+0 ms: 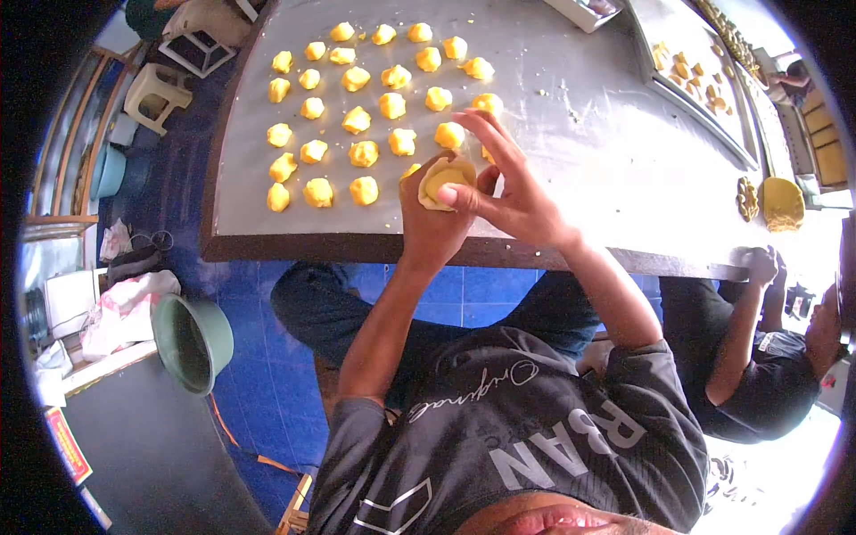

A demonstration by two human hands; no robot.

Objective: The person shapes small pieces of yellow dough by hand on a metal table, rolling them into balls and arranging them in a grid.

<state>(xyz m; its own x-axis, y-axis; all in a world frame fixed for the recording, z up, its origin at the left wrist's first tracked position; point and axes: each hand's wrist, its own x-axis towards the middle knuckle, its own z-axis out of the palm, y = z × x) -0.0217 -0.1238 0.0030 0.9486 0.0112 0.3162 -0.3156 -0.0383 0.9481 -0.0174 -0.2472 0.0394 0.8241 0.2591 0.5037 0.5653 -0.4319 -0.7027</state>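
Observation:
A flattened round of pale dough is cupped in my left hand, whose fingers curl around it just over the near edge of the grey worktable. My right hand reaches across it, thumb resting on the yellow middle of the dough and fingers raised and curved past its far side. Around them on the left half of the table, several small yellow dough balls lie in loose rows, one just beyond the dough in my hands.
A tray of shaped pieces, a white box, patterned pieces and a yellow mass are on the right. Another person sits at my right. A green basin and plastic stool stand on the blue floor at left.

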